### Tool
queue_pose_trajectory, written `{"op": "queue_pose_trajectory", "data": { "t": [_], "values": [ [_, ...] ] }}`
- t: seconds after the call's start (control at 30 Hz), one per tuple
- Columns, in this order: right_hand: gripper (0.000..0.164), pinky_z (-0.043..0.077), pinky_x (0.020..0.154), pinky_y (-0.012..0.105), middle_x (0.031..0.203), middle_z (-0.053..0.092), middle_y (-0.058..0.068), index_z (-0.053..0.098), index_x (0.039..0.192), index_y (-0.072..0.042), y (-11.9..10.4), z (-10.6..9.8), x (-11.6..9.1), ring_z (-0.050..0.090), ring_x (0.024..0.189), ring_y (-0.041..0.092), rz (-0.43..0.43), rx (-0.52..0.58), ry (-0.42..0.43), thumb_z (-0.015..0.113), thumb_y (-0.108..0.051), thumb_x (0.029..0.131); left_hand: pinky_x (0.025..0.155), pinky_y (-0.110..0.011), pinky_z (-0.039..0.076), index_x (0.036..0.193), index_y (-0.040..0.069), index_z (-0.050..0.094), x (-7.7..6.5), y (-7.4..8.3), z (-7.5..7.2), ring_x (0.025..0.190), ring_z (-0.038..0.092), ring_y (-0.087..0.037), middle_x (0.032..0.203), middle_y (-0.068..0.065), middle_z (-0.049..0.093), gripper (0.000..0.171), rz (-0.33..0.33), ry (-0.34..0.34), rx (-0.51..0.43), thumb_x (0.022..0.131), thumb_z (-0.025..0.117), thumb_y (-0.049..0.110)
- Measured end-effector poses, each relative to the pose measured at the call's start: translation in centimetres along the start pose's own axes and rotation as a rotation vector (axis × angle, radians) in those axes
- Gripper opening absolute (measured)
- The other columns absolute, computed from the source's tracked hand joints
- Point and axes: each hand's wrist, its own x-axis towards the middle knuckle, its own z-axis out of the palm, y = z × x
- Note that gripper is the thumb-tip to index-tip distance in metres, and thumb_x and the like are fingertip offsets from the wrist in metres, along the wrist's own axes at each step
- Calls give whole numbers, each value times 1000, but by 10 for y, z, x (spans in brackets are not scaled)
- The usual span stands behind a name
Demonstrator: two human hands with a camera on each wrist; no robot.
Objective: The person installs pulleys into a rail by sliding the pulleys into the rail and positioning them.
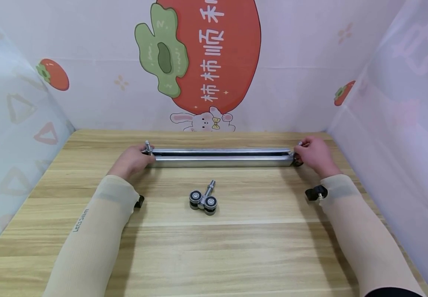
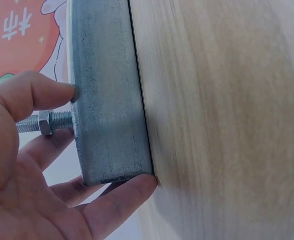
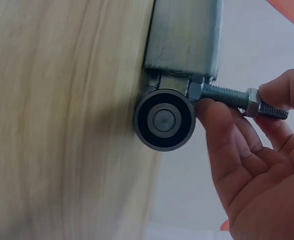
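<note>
Behind the metal rail, a white printed backdrop; under the rail, flat with its slot upward, a wood-grain table. At the rail's left end, the left hand, partly closed round it, thumb on the slotted side's edge and one fingertip at the lower edge. At the rail's right end, the right hand, closed in a pinch on the stem of a roller trolley, one wheel just outside the rail's opening. In front of the rail, near its middle, a loose trolley, well apart from both hands. At the rail's left end, between left thumb and fingers, an upright threaded bolt with a nut.
</note>
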Motion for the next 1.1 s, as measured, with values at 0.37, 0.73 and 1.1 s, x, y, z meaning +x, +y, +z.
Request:
{"op": "queue_pose_trajectory", "data": {
  "t": [0.37, 0.73, 1.1],
  "values": [
    [23, 45, 68, 41, 96, 61, 17, 62, 103, 1, -12, 6, 0, 53, 84, 32, -6, -24, 19, 55, -20, 95, 109, -60, 25, 151, 11, 43, 0, 1, 0, 135, 34, -44, 151, -27, 38, 60, 3, 5, 7, 96, 59, 30],
    [20, 43, 71, 42, 98, 59, 17, 59, 103, -1, -13, 8, -2, 51, 86, 33, -17, -20, 12, 54, -19, 96, 109, -62, 24, 153, 10, 39, -4, 5, -2, 136, 32, -46, 152, -28, 35, 64, 9, -11, 25, 97, 59, 32],
    [21, 43, 72, 43, 97, 60, 17, 61, 102, -1, -16, 11, -1, 52, 86, 32, -22, -28, 2, 56, -21, 97, 108, -61, 25, 153, 10, 39, -3, 4, -1, 134, 33, -45, 153, -28, 34, 63, 10, -13, 34, 97, 59, 32]
  ]
}}
